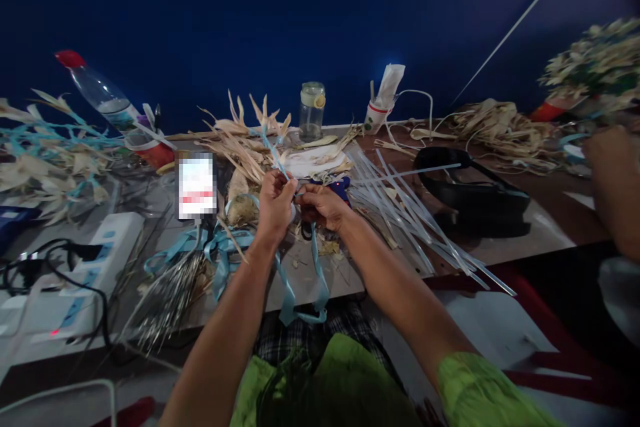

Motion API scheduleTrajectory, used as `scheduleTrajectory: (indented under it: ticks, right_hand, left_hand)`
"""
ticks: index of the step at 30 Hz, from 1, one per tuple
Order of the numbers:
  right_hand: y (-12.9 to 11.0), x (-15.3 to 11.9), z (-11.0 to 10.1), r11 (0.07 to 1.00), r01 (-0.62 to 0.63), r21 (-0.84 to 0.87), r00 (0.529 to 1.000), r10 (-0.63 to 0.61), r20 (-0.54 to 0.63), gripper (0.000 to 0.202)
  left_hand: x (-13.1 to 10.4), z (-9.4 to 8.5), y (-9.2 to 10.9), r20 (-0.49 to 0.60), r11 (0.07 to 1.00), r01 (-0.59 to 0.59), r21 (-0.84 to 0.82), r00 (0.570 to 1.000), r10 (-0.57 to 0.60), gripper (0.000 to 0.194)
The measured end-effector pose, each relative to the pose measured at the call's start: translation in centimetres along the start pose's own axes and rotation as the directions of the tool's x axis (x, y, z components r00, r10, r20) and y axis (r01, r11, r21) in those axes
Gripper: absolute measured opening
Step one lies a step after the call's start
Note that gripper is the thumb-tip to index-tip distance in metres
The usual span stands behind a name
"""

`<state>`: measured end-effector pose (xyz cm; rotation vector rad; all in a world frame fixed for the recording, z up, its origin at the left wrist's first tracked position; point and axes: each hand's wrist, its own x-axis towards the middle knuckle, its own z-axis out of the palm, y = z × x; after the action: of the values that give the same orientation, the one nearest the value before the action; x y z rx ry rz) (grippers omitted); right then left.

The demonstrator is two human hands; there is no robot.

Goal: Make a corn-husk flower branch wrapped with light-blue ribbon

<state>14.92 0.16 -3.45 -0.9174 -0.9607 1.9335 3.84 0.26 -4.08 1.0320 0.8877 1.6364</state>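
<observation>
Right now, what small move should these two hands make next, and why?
Probably a gentle pull by the right hand to take up the shiny light-blue ribbon, with the left hand steadying the thin blue-wrapped stem: both grips meet near its lower visible end, while the ribbon hangs in a slack loop past the table edge.

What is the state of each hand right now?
Left hand: closed on a blue-wrapped stem.
Right hand: fingers pinched; what they grip can't be told.
</observation>
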Motion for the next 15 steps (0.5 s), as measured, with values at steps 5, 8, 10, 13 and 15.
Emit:
scheduleTrajectory:
  ticks: [5, 8, 10, 13, 15]
  right_hand:
    - [-0.25, -0.30, 0.12, 1.000, 0.024, 0.016, 0.999, -0.023, -0.024, 0.028]
    - [-0.43, -0.36, -0.02, 0.998, 0.062, 0.016, 0.997, -0.061, -0.051, 0.026]
    - [-0.45, -0.31, -0.07, 0.997, 0.076, 0.007, 0.996, -0.075, -0.056, 0.026]
    - [-0.42, -0.26, 0.04, 0.996, 0.090, 0.003, 0.995, -0.090, -0.051, 0.026]
    - [-0.44, -0.31, 0.20, 0.995, 0.100, -0.001, 0.993, -0.100, -0.059, 0.026]
  left_hand:
    - [-0.08, -0.27, 0.51, 0.056, 0.974, -0.018, 0.224, 0.998, 0.005, 0.024]
    - [-0.18, -0.48, 0.68, 0.121, 0.931, -0.104, 0.350, 0.991, 0.065, 0.028]
    - [-0.24, -0.56, 0.76, 0.136, 0.886, -0.184, 0.425, 0.981, 0.138, 0.028]
    - [-0.36, -0.65, 0.94, 0.125, 0.778, -0.306, 0.549, 0.950, 0.286, 0.023]
    - [-0.41, -0.72, 1.05, 0.155, 0.711, -0.363, 0.602, 0.927, 0.343, 0.020]
